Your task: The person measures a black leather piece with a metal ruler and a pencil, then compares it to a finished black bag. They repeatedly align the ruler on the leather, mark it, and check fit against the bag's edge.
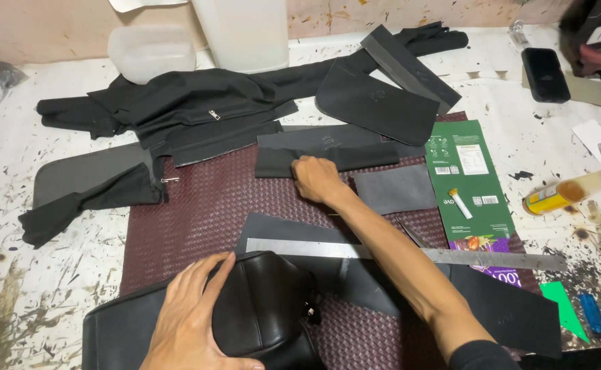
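Two hands are at work over the desk (13,226), and I see each busy with a different piece. My right hand (316,179) reaches up to mid-frame, knuckles curled, fingers closed down on the near edge of a folded black strip (328,159) that lies across the top of the maroon woven mat (204,212). That strip runs left to right, its long axis across my reach, so the hand meets it square at its middle; I judge the grip a pinch or press rather than a full fist, though the fingertips are hidden under the hand. My left hand (191,315) sits low in the frame, palm spread and fingers open, lying flat on a rounded black leather bag (266,315) at the bottom centre, steadying it, not clasping it. Between the two hands a long steel ruler (410,253) lies crosswise over a dark grey sheet (293,229), passing under my right forearm. The strip is well beyond the bag, so only the right hand is on it. Just right of the right hand lies a small grey leather rectangle (395,189), and past that a flattened green carton (466,181). Black garments (191,109) spread across the upper left, and a yellow glue tube (566,192) lies at right.
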